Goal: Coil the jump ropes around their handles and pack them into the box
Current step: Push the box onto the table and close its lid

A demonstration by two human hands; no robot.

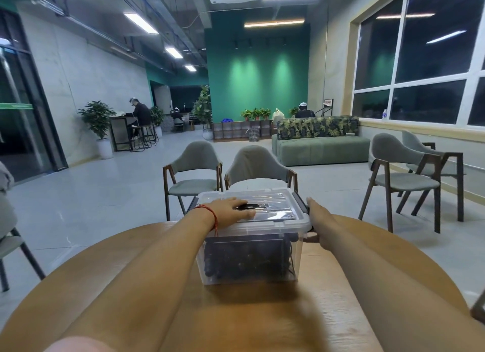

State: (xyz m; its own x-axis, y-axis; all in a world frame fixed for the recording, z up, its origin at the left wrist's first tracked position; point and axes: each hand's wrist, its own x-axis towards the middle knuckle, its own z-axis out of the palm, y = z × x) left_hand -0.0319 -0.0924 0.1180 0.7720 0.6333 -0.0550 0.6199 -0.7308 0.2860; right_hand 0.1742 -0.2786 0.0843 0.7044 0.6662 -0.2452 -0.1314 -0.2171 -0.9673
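Box (pixel 262 227): clear plastic, on bench (pixel 105 286) at 12 o'clock, lid (pixel 275 214) on.
Jump ropes (pixel 244 260): dark bundles inside.
Left hand (pixel 231 207): flat on lid, 9 o'clock side.
Right hand (pixel 319 220): straight-fingered against side clip (pixel 301 203), 3 o'clock.
Status: packing apparently done; latching probably remains.

Left hand (pixel 231 209) lies flat, palm-down; right hand (pixel 319 221) stands edge-on, fingers straight.

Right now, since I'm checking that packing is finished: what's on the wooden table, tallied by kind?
Clear plastic box, lid on, dark jump ropes inside, number unclear: 1
Hands: 2, left hand flat on the lid, right hand against the right latch
Total: 3
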